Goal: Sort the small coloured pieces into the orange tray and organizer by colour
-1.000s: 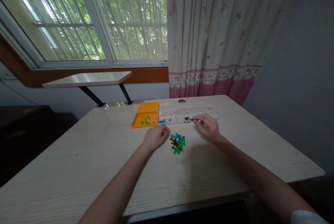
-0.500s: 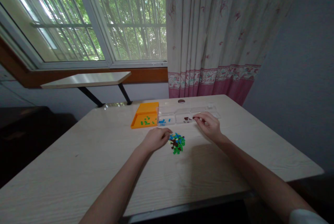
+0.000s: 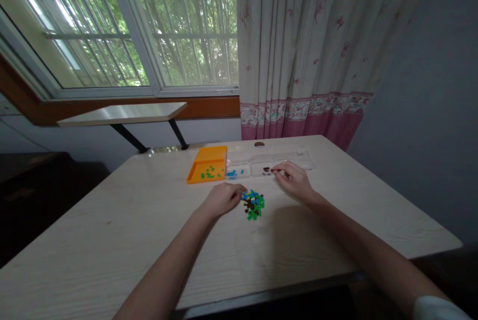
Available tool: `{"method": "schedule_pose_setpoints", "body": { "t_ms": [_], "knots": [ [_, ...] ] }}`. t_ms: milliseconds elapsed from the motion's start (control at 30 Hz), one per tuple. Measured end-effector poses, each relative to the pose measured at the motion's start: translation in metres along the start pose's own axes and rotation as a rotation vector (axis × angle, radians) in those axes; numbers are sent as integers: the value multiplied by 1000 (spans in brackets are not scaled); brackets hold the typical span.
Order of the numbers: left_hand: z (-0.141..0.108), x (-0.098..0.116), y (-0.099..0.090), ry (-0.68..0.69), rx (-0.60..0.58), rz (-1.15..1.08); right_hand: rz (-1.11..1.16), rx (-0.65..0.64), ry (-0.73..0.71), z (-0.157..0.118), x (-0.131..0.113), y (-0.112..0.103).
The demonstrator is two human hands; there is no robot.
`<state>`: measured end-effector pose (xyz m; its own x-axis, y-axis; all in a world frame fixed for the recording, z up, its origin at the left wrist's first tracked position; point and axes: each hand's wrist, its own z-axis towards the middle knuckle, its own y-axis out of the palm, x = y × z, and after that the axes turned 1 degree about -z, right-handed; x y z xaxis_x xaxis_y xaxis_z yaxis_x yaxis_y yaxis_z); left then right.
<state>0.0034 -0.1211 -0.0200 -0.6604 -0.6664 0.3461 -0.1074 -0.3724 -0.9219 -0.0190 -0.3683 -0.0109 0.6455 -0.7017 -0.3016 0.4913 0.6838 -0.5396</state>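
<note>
A small heap of toy building bricks [image 3: 254,205], green, blue, brown and cream, lies on the table. My left hand [image 3: 223,198] rests at the heap's left edge, fingers curled together; whatever they hold, if anything, is hidden. Behind the heap, a clear plastic case with compartments [image 3: 251,164] lies flat. My right hand [image 3: 295,179] reaches over its front edge with thumb and finger pinched on a small brown brick [image 3: 273,170]. Just left of those fingertips, a few brown bricks [image 3: 266,169] sit in the middle compartment. Blue bricks [image 3: 232,173] occupy the compartment to the left.
An orange case [image 3: 192,176] holding several green bricks stands left of the clear one. A dark round object [image 3: 259,144] lies near the table's back edge. A raised shelf [image 3: 123,114] on black legs is at the back left, with a curtain [image 3: 298,61] behind the table.
My right hand has shifted slightly left, bringing its pinched fingertips closer to the brown bricks in the clear case. My left hand stays at the heap.
</note>
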Motion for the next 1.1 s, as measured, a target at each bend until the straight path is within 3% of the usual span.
{"method": "schedule_pose_setpoints", "body": {
  "t_ms": [233, 400, 800, 967, 1100],
  "knots": [
    [1, 0, 0, 6, -29, 1, -137, -68, 236, -6, 29, 21],
    [2, -3, 4, 18, -28, 15, -202, -66, 305, -8, 46, 32],
    [2, -7, 6, -13, 6, 6, -109, -138, 221, -10, 36, 27],
    [6, -2, 8, -71, 142, -299, -12, -250, 58, -14, 13, 28],
    [11, 4, 18, -94, 168, -631, 10, -306, -46, -17, -6, 31]
  ]
}}
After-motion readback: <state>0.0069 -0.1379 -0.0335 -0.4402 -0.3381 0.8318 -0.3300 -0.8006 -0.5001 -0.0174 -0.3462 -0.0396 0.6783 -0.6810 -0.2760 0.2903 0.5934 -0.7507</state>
